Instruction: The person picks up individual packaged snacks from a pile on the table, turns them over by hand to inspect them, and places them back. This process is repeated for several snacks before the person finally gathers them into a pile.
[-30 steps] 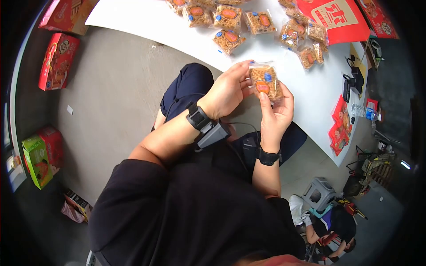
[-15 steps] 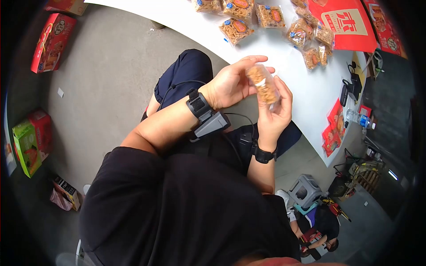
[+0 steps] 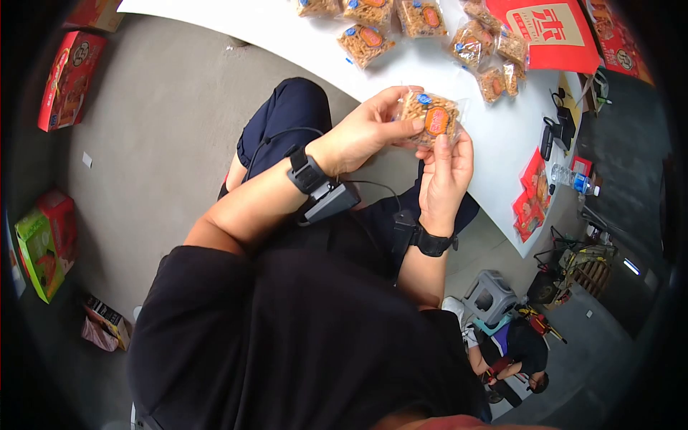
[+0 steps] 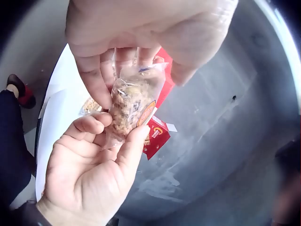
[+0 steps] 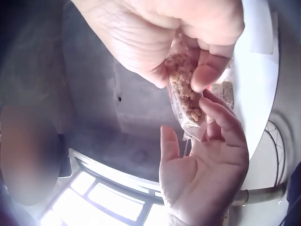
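A person seated at a table holds one snack packet (image 3: pixel 430 118) up in both hands, above the lap and just short of the table edge. The packet is a clear plastic wrapper around a block of golden-brown, crispy strands, with an orange oval label and a small blue sticker on its face. The left hand (image 3: pixel 365 132) grasps the packet's upper part, thumb on one side and fingertips on the other. The right hand (image 3: pixel 444 175) pinches its lower edge from below, thumb pressed against the wrapper and forefinger curled behind it. From the left wrist view the packet (image 4: pixel 131 106) hangs edge-on between the left hand (image 4: pixel 141 28) above and the right hand (image 4: pixel 89 174) below.

The white table (image 3: pixel 502 143) carries more of the same packets (image 3: pixel 365 43) in a loose scatter. Near them lies a flat red box (image 3: pixel 552 25) with a pale label. Red wrappers (image 3: pixel 530 197) lie near the table's edge, beside a water bottle (image 3: pixel 573 179) and a small black device (image 3: pixel 559 132).

The floor (image 3: pixel 165 122) is bare grey concrete. A red carton (image 3: pixel 64 82) lies on it to the left, well apart from a green and red carton (image 3: pixel 43 240). A grey plastic stool (image 3: pixel 494 294) stands to the right, with another person (image 3: pixel 519 351) low beside it.
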Motion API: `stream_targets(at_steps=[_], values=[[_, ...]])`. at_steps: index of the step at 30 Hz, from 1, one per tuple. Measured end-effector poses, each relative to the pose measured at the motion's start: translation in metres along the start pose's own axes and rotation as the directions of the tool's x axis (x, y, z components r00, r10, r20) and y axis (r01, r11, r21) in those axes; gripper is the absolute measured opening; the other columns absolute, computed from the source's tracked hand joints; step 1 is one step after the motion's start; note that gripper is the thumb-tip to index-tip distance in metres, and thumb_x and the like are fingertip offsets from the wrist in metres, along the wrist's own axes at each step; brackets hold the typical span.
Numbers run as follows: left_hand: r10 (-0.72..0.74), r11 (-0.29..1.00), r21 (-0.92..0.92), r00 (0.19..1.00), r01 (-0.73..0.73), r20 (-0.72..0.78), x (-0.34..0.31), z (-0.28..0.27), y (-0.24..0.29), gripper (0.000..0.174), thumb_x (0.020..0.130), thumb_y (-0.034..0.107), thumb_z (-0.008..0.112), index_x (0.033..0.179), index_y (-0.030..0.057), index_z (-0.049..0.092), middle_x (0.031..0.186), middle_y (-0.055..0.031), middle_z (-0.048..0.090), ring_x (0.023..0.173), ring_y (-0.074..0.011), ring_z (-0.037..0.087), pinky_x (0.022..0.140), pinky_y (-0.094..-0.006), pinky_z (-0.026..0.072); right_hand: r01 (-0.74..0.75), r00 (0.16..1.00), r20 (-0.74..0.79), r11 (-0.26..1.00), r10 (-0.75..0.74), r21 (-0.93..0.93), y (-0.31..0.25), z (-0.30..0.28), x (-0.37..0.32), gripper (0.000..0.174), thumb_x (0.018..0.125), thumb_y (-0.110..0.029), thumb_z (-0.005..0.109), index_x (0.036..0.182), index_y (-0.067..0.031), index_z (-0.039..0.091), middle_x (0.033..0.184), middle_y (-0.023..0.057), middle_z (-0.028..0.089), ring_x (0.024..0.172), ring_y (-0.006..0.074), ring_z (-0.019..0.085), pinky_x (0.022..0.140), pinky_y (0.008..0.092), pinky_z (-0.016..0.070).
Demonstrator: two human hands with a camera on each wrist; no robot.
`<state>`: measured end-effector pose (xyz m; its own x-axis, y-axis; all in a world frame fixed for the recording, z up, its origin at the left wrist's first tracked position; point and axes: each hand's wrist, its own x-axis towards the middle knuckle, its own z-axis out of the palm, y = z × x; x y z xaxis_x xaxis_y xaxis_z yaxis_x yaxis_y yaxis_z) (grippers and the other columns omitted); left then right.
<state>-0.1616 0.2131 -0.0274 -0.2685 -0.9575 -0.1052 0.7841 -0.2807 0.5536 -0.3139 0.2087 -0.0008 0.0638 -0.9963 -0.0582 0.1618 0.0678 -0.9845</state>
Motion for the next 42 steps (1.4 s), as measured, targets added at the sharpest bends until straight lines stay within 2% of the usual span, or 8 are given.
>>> stream_targets(at_steps=[9,17,23,24,28,32,34,42], values=[[0.278,0.860,0.476,0.951,-0.185,-0.134,0.026,-0.002,0.024,0.074,0.090,0.006,0.064,0.149,0.0165,0.021,0.120,-0.0116,0.052,0.097,-0.0156,0.059,0.081,-0.0293,0.0539,0.048,0.999,0.008,0.992,-0.048,-0.113,0.011,-0.008,0.037,0.055,0.090,-0.006,0.064,0.138,0.0014,0.037,0.121,0.0145,0.057,0.099,0.0141,0.058,0.086,0.0268,0.0479],[0.698,0.177,0.913,0.701,-0.367,0.147,0.093,-0.006,0.068,0.042,0.087,0.005,0.063,0.127,0.0108,0.055,0.122,-0.0144,0.050,0.112,-0.0219,0.052,0.081,-0.0285,0.0514,0.194,0.955,-0.096,0.838,-0.280,-0.511,0.037,-0.061,0.161,0.060,0.083,-0.010,0.071,0.134,0.0007,0.040,0.127,0.0216,0.049,0.108,0.0244,0.053,0.092,0.0346,0.0454],[0.684,0.162,0.952,0.725,-0.259,0.080,0.145,-0.017,0.069,0.043,0.081,0.010,0.065,0.123,0.0044,0.056,0.137,-0.0312,0.038,0.111,-0.0360,0.058,0.096,-0.0404,0.0466,0.157,0.892,0.022,0.264,-0.452,-0.952,0.057,-0.059,0.216,0.078,0.070,-0.037,0.078,0.133,-0.0066,0.043,0.116,0.0201,0.059,0.111,0.0391,0.050,0.095,0.0496,0.0375],[0.596,0.351,0.916,0.801,-0.192,-0.061,0.148,-0.017,0.070,0.049,0.080,0.015,0.068,0.125,0.0013,0.054,0.141,-0.0394,0.026,0.116,-0.0410,0.055,0.100,-0.0403,0.0434,0.049,0.916,-0.043,0.217,-0.400,-0.975,0.049,-0.045,0.210,0.080,0.068,-0.040,0.078,0.133,-0.0090,0.044,0.113,0.0186,0.062,0.112,0.0398,0.050,0.096,0.0495,0.0373],[0.687,0.244,0.955,0.725,-0.170,-0.046,0.138,-0.010,0.059,0.053,0.079,0.017,0.069,0.127,0.0016,0.054,0.140,-0.0434,0.023,0.123,-0.0452,0.047,0.102,-0.0422,0.0411,-0.004,0.927,-0.125,0.324,-0.354,-0.946,0.040,-0.033,0.204,0.082,0.060,-0.042,0.083,0.127,-0.0093,0.049,0.113,0.0190,0.062,0.112,0.0403,0.049,0.094,0.0491,0.0384],[0.760,-0.005,0.988,0.641,-0.153,0.104,0.121,-0.005,0.048,0.054,0.084,0.026,0.071,0.132,0.0108,0.052,0.146,-0.0264,0.027,0.124,-0.0382,0.047,0.099,-0.0407,0.0446,-0.006,0.943,-0.099,0.281,-0.317,-0.960,0.044,-0.044,0.205,0.066,0.066,-0.029,0.085,0.117,-0.0021,0.054,0.108,0.0168,0.064,0.098,0.0269,0.061,0.085,0.0400,0.0481],[0.773,-0.013,0.980,0.619,-0.197,0.135,0.111,0.000,0.046,0.052,0.084,0.026,0.070,0.132,0.0112,0.053,0.145,-0.0241,0.029,0.122,-0.0363,0.048,0.099,-0.0406,0.0433,0.072,0.985,-0.112,0.898,-0.133,-0.434,0.045,-0.045,0.200,0.043,0.074,-0.010,0.080,0.107,0.0025,0.057,0.102,0.0137,0.064,0.091,0.0165,0.063,0.080,0.0294,0.0507],[0.533,0.461,0.845,0.846,-0.269,-0.022,0.053,0.023,0.037,0.059,0.087,0.028,0.069,0.134,0.0009,0.045,0.131,-0.0152,0.049,0.120,-0.0241,0.050,0.097,-0.0360,0.0450,0.178,0.982,-0.016,0.955,-0.187,-0.236,-0.019,-0.020,0.092,0.036,0.078,-0.004,0.076,0.107,0.0003,0.056,0.100,0.0054,0.060,0.091,0.0121,0.057,0.079,0.0271,0.0497]])
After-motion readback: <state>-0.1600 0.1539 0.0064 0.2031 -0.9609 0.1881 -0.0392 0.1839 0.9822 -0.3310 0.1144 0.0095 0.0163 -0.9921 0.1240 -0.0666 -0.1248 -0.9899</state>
